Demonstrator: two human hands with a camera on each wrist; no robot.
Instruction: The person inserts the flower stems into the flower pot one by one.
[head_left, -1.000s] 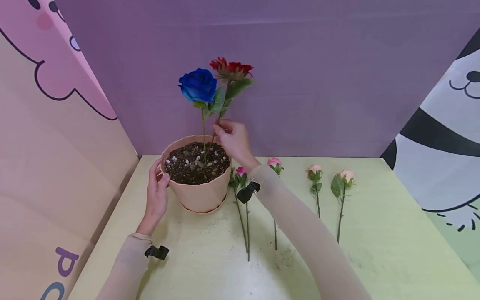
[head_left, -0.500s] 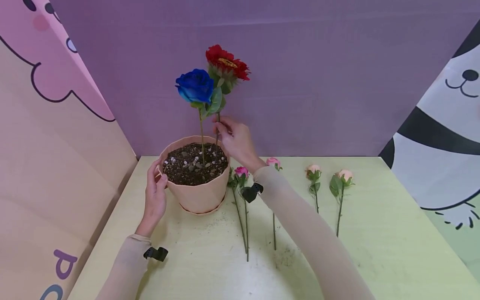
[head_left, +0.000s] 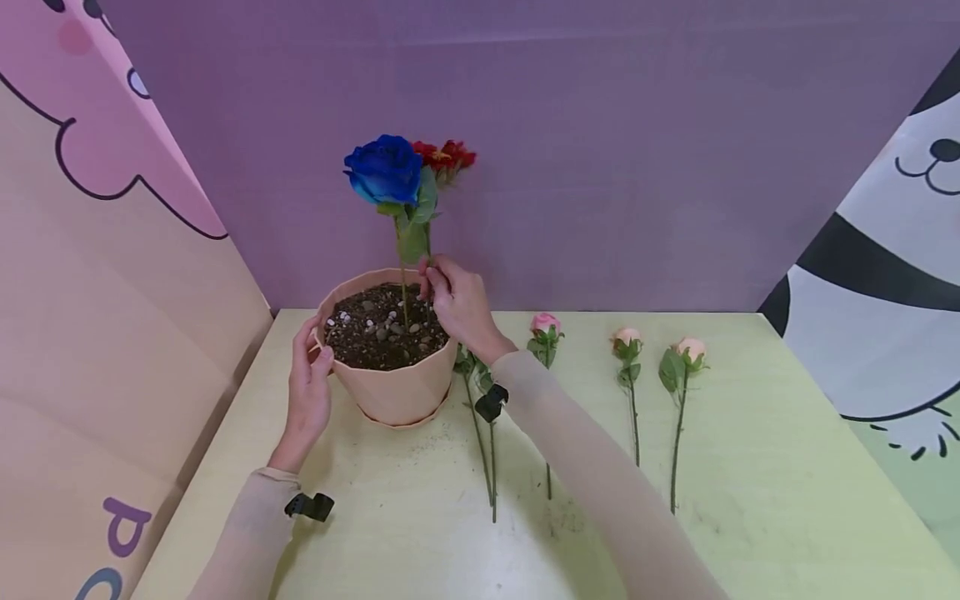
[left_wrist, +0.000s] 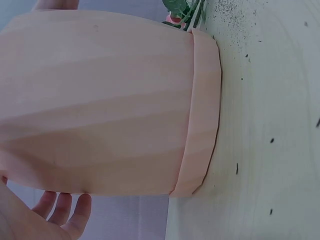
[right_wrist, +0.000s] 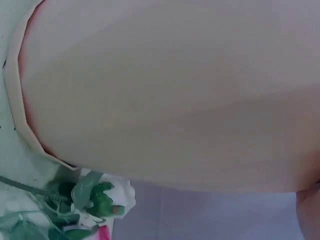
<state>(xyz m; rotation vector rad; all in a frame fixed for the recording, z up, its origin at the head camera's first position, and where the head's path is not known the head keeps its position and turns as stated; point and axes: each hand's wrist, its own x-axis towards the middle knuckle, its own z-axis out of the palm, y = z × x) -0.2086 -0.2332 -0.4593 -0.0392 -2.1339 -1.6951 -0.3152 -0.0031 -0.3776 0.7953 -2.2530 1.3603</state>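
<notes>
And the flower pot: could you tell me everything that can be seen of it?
The flower pot is pale peach, with a smooth, faceted wall, angular rim and plastic look. It stands upright in a matching saucer on the table, holding dark, pebbly soil where a blue rose stands. The left hand grips its left side; contact with the right hand is unclear.

Round peach faceted pot (head_left: 393, 390) on a peach saucer (left_wrist: 206, 110), left on the pale yellow flat surface (head_left: 765, 467); long-stemmed blue rose (head_left: 384, 169) in the dark soil (head_left: 360, 342), ruffled red flower (head_left: 455, 156) behind; light-pink rose (head_left: 545, 323), then two pale-peach roses (head_left: 627, 337), lying rightward.
</notes>
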